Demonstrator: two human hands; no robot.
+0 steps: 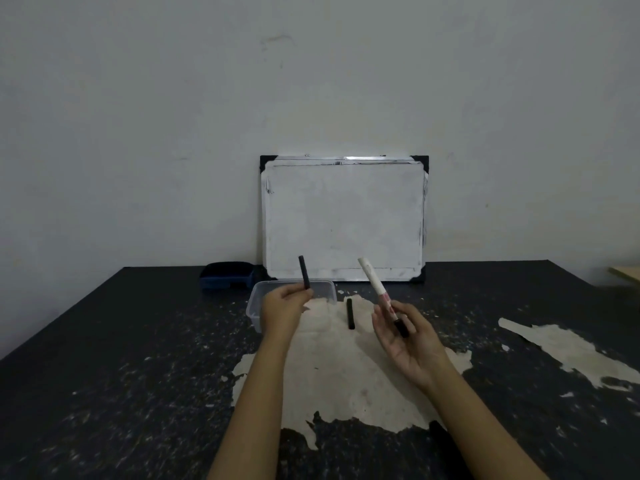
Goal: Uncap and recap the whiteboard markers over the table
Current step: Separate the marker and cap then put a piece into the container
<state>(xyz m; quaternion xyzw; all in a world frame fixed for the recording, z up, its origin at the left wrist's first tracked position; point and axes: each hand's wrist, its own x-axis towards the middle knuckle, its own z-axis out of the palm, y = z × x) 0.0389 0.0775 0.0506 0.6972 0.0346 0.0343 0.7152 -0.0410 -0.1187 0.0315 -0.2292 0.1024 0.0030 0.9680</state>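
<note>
My left hand pinches a thin black stick-shaped piece, likely a marker cap, pointing up and a little left. My right hand holds a white whiteboard marker by its lower part, white tail tilted up and left, dark end down in my palm. The two hands are apart, about a hand's width between them. Another black marker or cap lies on the table between my hands.
A clear plastic container stands just behind my left hand. A small whiteboard leans against the wall at the back. A dark blue eraser lies left of it. The tabletop is dark with worn pale patches.
</note>
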